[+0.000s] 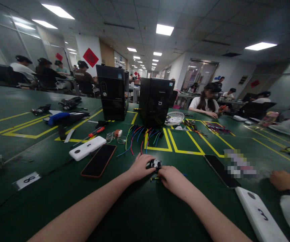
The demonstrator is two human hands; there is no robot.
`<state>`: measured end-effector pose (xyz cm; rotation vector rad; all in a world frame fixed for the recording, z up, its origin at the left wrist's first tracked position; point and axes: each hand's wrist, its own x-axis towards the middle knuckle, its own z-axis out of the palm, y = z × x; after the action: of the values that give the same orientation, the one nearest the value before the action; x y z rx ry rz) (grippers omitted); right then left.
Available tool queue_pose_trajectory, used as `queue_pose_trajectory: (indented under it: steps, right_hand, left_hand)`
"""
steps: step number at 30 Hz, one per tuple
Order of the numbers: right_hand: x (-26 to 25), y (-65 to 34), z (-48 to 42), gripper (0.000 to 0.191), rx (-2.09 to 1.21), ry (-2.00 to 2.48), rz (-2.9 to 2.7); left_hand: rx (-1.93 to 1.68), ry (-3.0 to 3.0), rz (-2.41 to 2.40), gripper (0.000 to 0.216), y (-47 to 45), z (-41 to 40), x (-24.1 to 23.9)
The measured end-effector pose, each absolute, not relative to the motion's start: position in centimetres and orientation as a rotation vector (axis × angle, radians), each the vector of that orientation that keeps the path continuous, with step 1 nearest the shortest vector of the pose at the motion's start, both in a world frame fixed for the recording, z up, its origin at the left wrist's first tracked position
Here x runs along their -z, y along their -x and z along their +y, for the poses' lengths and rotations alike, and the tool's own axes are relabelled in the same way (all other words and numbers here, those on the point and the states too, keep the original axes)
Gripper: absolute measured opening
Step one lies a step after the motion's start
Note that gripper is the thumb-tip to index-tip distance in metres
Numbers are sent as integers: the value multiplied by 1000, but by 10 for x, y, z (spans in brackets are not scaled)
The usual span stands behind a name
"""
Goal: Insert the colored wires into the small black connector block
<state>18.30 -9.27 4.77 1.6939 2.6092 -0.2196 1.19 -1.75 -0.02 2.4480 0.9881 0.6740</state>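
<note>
Both my hands meet at the middle of the green table. My left hand point(142, 167) is closed, pinching a small black and white connector block point(155, 164). My right hand point(171, 177) is closed beside it, its fingertips at the block and at a short yellow-tipped wire point(154, 179) lying just below. Several loose coloured wires point(138, 137) fan out on the table just beyond my hands.
A dark phone point(99, 160) and a white power bank point(87, 148) lie left of my hands; another phone point(219, 170) and white power bank point(258, 215) lie right. Two black computer towers point(155, 101) stand behind. A co-worker's hand point(284, 180) rests far right. Other people sit around.
</note>
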Motion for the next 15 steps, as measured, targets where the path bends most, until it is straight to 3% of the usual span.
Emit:
queue_pose_trajectory:
  steps: [15]
  right_hand:
    - [-41,-169,-94,17,120,-1621,2700]
  left_hand:
    - [-676,-2440,996,35,-13,-18,0]
